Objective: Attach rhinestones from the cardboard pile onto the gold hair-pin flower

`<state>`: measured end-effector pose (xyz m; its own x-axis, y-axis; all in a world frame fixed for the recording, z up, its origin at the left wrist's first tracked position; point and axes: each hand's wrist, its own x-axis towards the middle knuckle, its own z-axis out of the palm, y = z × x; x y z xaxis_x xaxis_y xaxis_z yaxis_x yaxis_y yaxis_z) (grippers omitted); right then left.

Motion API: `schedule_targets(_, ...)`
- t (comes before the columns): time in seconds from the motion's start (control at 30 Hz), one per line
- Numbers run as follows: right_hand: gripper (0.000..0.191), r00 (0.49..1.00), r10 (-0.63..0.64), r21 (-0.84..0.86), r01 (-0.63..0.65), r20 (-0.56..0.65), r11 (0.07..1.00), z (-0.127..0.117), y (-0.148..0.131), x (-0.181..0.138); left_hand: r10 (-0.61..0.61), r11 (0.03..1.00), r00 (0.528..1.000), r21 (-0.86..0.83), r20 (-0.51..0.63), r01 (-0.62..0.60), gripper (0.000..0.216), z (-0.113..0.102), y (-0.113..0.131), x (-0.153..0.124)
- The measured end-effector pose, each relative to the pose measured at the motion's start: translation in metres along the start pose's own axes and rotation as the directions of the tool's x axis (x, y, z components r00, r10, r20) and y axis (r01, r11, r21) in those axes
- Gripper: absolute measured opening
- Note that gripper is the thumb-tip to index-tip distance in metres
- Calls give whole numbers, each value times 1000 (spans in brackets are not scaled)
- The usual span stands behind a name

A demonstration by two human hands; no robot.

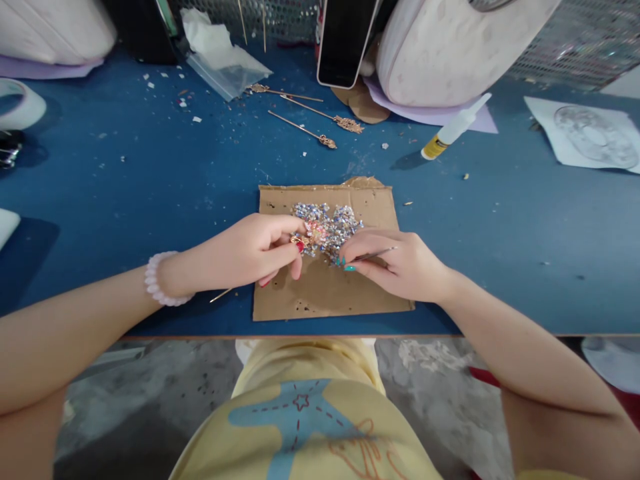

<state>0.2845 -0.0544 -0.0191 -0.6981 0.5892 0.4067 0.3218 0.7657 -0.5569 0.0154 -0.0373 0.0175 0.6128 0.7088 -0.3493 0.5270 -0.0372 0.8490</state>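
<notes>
My left hand [267,250], a pale beaded bracelet at its wrist, is closed on a gold hairpin [220,295]. The pin's thin rod sticks out below the palm, and its ornate head, with pink and red bits, shows at the fingertips. Slim metal tweezers [373,255] are pinched in my right hand [400,263]; their working tips are hidden by the fingers. Both hands are over a heap of small blue, silver and clear rhinestones [343,223]. Beneath the heap lies a piece of brown cardboard [330,293].
Several more gold hairpins, including one ornate pin [327,141], lie beyond the cardboard. A glue bottle [453,130] stands to their right. Further back are a phone [346,43], a plastic bag [225,67] and a white bag-shaped object [445,53]. A tape roll [35,105] sits far left.
</notes>
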Motion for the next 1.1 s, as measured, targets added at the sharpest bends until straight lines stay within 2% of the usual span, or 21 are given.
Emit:
schedule_targets(0.37,16,1000,4,-4,-4,8,1000,1,0,1,22,1000,1000,2,22,-22,22,-2,-5,3)
schedule_targets(0.53,16,1000,-18,-14,19,13,1000,1,-1,1,39,999,998,-1,43,-39,25,-3,-9,5)
schedule_targets(0.73,18,999,-44,-47,45,26,998,1,-1,1,-4,1000,1000,8,13,4,31,-2,0,1)
schedule_targets(1.1,17,997,-75,-45,75,-4,996,2,-1,2,7,1000,1000,9,6,-8,31,-1,0,1)
